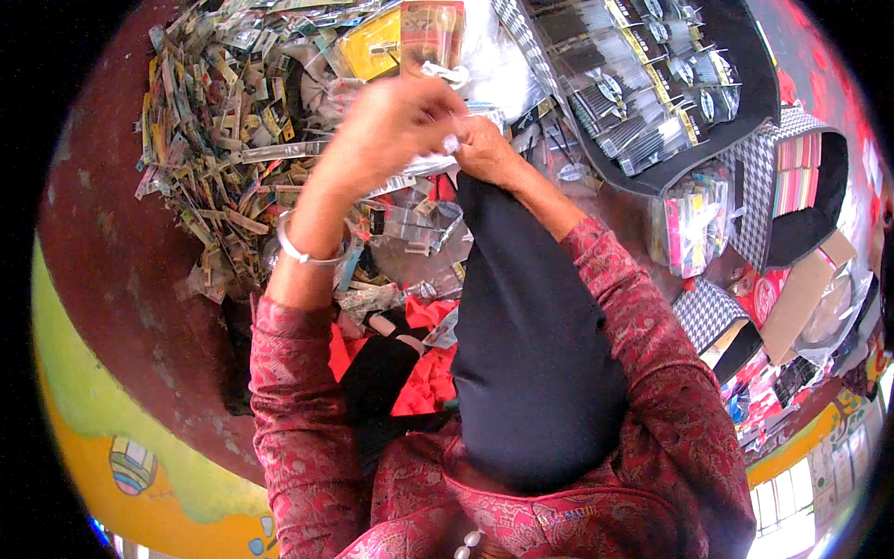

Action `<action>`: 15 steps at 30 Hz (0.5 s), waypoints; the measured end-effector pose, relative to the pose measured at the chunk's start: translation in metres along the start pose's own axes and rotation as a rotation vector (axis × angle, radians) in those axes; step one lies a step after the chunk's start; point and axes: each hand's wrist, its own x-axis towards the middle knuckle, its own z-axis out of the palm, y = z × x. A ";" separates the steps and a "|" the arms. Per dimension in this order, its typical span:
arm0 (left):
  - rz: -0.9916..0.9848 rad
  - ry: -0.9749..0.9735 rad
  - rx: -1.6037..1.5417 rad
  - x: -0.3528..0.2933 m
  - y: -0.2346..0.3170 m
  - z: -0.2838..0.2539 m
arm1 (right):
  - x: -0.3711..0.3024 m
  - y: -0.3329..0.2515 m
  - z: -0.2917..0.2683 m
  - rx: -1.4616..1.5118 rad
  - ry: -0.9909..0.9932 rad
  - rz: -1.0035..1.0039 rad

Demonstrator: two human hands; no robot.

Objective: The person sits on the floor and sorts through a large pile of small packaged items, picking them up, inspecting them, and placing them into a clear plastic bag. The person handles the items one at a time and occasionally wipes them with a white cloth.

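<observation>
Both of my hands meet above the middle of the heap. My left hand (pixel 396 130), blurred by motion, has its fingers curled in a pinch. Touching or almost touching it, my right hand (pixel 487 152) is closed too, fingertips together. A small white bit (pixel 451 144) shows between them; what it is I cannot make out. Just beyond the left fingers lies a white twisted piece (pixel 445 73), in front of a clear packet with a yellow card (pixel 372 47). Below my right hand extends a black cloth shape (pixel 531 326), seemingly my trousered leg.
On the left spreads a big pile of small clear packets (pixel 223 121). A black tray (pixel 643 177) with carded packs stands at upper right. Beyond my right arm are clear packs (pixel 694 224), houndstooth boxes (pixel 752 200) and a cardboard piece (pixel 805 298). Red cloth (pixel 428 382) lies near my legs.
</observation>
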 end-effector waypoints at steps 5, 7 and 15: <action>0.020 0.411 -0.106 -0.012 -0.067 -0.028 | -0.003 -0.003 -0.006 0.105 -0.042 0.012; 0.072 0.241 0.115 -0.014 -0.097 -0.008 | 0.000 -0.011 -0.008 0.091 -0.065 0.033; -0.122 0.212 0.165 -0.012 -0.069 0.028 | -0.007 0.000 -0.009 0.291 -0.059 0.222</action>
